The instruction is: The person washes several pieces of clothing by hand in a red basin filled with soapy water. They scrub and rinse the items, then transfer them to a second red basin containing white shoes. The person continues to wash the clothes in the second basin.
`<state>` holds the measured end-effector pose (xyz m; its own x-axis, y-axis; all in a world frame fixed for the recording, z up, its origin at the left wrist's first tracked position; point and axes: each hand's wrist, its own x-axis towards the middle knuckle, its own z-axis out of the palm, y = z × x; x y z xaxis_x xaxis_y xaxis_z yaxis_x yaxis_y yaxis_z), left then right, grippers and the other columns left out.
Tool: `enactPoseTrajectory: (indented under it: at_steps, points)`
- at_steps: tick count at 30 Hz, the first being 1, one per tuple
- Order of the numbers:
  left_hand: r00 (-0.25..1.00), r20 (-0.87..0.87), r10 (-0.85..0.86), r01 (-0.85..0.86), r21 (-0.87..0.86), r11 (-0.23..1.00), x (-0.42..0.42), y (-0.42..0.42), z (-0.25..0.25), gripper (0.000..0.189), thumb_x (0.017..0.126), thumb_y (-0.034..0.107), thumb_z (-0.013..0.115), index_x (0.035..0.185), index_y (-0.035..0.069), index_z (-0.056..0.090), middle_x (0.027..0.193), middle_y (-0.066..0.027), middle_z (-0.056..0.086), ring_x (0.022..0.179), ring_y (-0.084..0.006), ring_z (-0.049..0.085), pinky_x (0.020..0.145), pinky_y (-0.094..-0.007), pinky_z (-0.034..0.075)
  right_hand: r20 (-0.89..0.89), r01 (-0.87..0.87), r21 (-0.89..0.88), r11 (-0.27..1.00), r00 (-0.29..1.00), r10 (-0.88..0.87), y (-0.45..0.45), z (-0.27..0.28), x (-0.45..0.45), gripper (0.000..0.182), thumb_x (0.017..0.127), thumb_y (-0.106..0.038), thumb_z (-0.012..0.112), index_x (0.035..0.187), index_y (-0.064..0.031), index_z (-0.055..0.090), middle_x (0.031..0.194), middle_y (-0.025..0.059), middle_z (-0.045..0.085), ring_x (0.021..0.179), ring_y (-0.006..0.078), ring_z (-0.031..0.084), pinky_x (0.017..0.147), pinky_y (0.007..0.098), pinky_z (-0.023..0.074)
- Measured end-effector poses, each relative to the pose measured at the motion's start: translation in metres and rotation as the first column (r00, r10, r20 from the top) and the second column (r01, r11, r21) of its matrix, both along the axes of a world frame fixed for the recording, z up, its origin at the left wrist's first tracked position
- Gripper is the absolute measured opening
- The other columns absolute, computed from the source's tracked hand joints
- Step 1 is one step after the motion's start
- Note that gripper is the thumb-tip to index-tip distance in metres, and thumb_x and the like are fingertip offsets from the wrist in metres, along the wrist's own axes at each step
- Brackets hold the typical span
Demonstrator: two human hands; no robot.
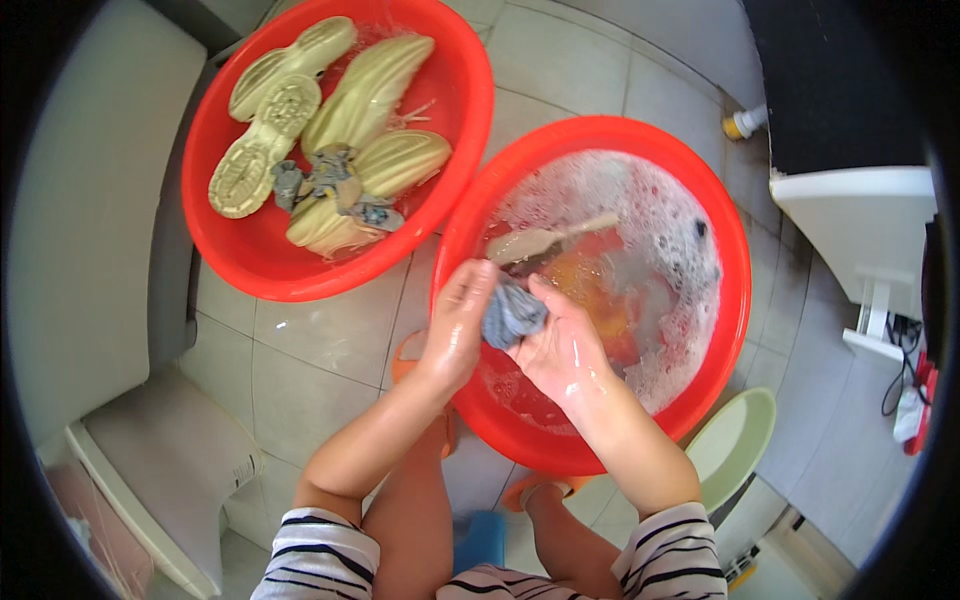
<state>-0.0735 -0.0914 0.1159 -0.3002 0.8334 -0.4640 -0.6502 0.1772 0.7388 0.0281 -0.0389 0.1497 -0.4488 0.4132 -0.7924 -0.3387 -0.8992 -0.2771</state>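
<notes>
Over the near left part of a red plastic basin [739, 300] filled with soapy water, a wet bunched grey-blue cloth [512, 313] is between my hands. My left hand [459, 315] grips its left side with the fingers, and my right hand [559, 337] supports its right side, palm turned up. Both hands look wet. A pale scrubbing brush with a handle [525, 244] lies in the water just beyond them. Something orange-yellow [592, 289] shows under the water; its kind is unclear. White foam covers the basin's far and right sides.
A second red basin [315, 289] at upper left holds pale yellow shoes [281, 112], ribbed pale yellow pieces [375, 90] and wet grey patterned cloths [330, 176]. A light green basin [761, 420] leans at right. A white drawer or cabinet edge [847, 195] and cables are farther right.
</notes>
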Motion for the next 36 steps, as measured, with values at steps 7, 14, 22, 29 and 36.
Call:
enactPoseTrajectory:
  at_steps: [7, 14, 22, 29, 36]
  points:
    - [0.736, 0.291, 0.611, -0.677, 0.299, 0.673, -0.110, -0.022, 0.037, 0.045, 0.094, 0.040, 0.047, 0.122, 0.006, 0.044, 0.122, -0.0118, 0.050, 0.110, -0.0250, 0.051, 0.093, -0.0363, 0.044, -0.162, -0.260, 0.356, 0.898, 0.929, 0.334, 0.017, 0.051, -0.086, 0.060, 0.090, -0.028, 0.050, 0.140, -0.0051, 0.027, 0.134, 0.0127, 0.041, 0.121, 0.0206, 0.041, 0.101, 0.0338, 0.0299]
    - [0.850, 0.115, 0.515, -0.526, 0.117, 0.842, -0.096, -0.027, 0.039, 0.063, 0.091, 0.022, 0.047, 0.144, 0.008, 0.016, 0.137, -0.0186, 0.035, 0.131, -0.0305, 0.033, 0.108, -0.0401, 0.027, -0.123, -0.305, 0.349, 0.886, 0.922, 0.366, 0.015, 0.033, -0.089, 0.057, 0.091, -0.025, 0.049, 0.140, -0.0046, 0.028, 0.133, 0.0138, 0.043, 0.119, 0.0204, 0.043, 0.100, 0.0331, 0.0324]
    - [0.983, -0.134, -0.127, 0.134, 0.046, 0.990, -0.007, 0.001, 0.004, 0.032, 0.092, 0.006, 0.045, 0.122, 0.002, 0.053, 0.119, -0.0074, 0.055, 0.112, -0.0145, 0.049, 0.096, -0.0264, 0.037, 0.383, -0.213, 0.441, 0.872, 0.923, 0.032, 0.008, -0.039, 0.012, 0.028, 0.090, -0.009, 0.048, 0.117, -0.0051, 0.053, 0.113, 0.0075, 0.055, 0.107, 0.0159, 0.050, 0.091, 0.0281, 0.0384]
    - [0.341, -0.695, -0.633, 0.356, -0.528, 0.771, 0.052, 0.037, -0.096, 0.067, 0.081, 0.031, 0.058, 0.140, 0.013, 0.031, 0.144, -0.0195, 0.023, 0.135, -0.0409, 0.012, 0.107, -0.0564, 0.017, 0.927, -0.827, 0.337, 0.449, 0.209, -0.312, 0.038, -0.129, 0.104, 0.051, 0.079, -0.013, 0.061, 0.127, -0.0060, 0.045, 0.118, 0.0210, 0.052, 0.116, 0.0343, 0.045, 0.100, 0.0398, 0.0343]
    - [0.264, -0.775, -0.574, 0.346, -0.479, 0.806, 0.088, 0.089, -0.125, 0.078, 0.077, 0.038, 0.067, 0.141, 0.017, 0.028, 0.138, -0.0212, 0.034, 0.126, -0.0398, 0.035, 0.102, -0.0476, 0.031, 0.872, -0.611, 0.432, 0.663, 0.471, -0.134, 0.055, -0.207, 0.146, 0.075, 0.075, -0.023, 0.073, 0.138, -0.0086, 0.034, 0.134, 0.0189, 0.044, 0.123, 0.0266, 0.044, 0.102, 0.0355, 0.0349]
